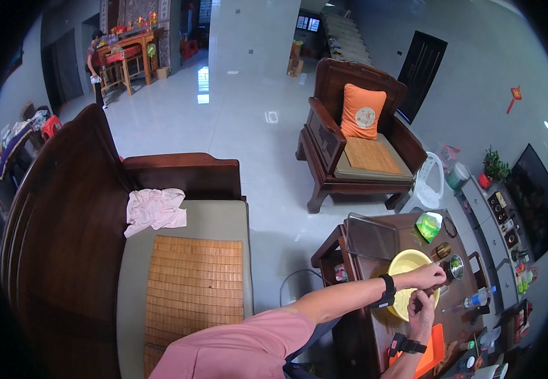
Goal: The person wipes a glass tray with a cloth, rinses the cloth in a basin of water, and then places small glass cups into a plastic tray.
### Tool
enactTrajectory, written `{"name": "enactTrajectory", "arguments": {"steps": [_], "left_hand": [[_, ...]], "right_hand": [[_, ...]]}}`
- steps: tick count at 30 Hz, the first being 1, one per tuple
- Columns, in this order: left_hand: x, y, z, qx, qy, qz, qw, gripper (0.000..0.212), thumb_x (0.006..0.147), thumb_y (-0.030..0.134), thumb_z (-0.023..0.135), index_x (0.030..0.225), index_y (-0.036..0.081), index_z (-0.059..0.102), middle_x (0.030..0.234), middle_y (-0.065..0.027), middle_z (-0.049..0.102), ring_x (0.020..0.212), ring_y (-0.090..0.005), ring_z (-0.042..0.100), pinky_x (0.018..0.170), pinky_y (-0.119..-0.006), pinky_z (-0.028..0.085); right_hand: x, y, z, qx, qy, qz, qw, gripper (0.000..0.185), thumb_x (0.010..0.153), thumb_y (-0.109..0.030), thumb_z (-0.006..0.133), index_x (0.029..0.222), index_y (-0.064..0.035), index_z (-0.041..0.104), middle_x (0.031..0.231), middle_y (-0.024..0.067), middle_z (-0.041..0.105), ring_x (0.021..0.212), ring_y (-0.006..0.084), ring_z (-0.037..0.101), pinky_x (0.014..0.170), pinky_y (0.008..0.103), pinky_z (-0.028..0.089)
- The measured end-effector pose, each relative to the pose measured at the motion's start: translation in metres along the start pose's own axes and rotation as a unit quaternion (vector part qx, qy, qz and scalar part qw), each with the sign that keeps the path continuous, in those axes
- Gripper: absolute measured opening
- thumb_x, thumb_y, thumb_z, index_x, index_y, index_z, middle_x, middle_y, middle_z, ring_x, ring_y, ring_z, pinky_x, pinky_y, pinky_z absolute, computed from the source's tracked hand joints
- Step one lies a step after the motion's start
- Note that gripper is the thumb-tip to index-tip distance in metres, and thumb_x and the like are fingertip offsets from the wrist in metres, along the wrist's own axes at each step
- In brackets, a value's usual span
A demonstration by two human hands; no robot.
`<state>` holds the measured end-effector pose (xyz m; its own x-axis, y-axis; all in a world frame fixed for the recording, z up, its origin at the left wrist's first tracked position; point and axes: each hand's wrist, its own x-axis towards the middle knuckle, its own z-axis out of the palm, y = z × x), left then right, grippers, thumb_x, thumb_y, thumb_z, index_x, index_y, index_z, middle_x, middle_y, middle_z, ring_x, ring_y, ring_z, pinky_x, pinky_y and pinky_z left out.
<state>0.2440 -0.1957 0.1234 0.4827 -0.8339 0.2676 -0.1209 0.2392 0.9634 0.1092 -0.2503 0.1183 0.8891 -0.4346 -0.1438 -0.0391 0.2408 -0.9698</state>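
Over a pale yellow plastic basin [406, 259] on the dark wooden table [376, 270], my two hands are close together. My left hand [425, 276], palm down, reaches across the basin with its fingers bent. Just below it in view, my right hand [421, 310] is raised at the basin's near rim, its fingers curled inward. Something small and dark seems to be at the fingertips, but it is too small to make out. Beside my left hand stands a metal bowl [456, 266] with green pieces in it. An orange plastic tray [433, 353] lies under my right wrist.
A brass-coloured tin [441, 251], a green packet [429, 226] and a clear plastic bottle [480, 297] stand on the table. Past it are a white plastic chair [426, 187] and a wooden armchair [324, 118]. A wooden sofa [184, 177] is at left. Another person [95, 66] stands far back.
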Motion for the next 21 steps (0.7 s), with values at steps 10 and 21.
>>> {"name": "enactTrajectory", "arguments": {"steps": [10,21], "left_hand": [[-0.013,0.045,-0.007,-0.508,-0.188,-0.044,0.839,0.064,0.097,0.058,0.051,0.142,0.012,0.046,0.134,-0.0125,0.057,0.108,-0.0273,0.063,0.088,-0.045,0.054],[0.007,0.049,-0.012,-0.212,-0.115,0.044,0.970,0.022,0.101,0.020,0.051,0.098,0.000,0.059,0.055,0.0003,0.050,0.044,-0.0080,0.047,0.042,-0.029,0.046]], "right_hand": [[-0.026,-0.017,0.006,0.321,-0.262,0.035,0.909,0.035,0.097,-0.039,0.059,0.102,-0.0048,0.051,0.056,-0.0024,0.038,0.034,0.0084,0.030,0.030,0.0232,0.025],[-0.013,-0.043,0.032,0.070,-0.126,-0.028,0.989,0.015,0.091,-0.005,0.059,0.103,-0.0071,0.050,0.064,-0.0025,0.043,0.040,0.0061,0.037,0.035,0.0179,0.026]]}}
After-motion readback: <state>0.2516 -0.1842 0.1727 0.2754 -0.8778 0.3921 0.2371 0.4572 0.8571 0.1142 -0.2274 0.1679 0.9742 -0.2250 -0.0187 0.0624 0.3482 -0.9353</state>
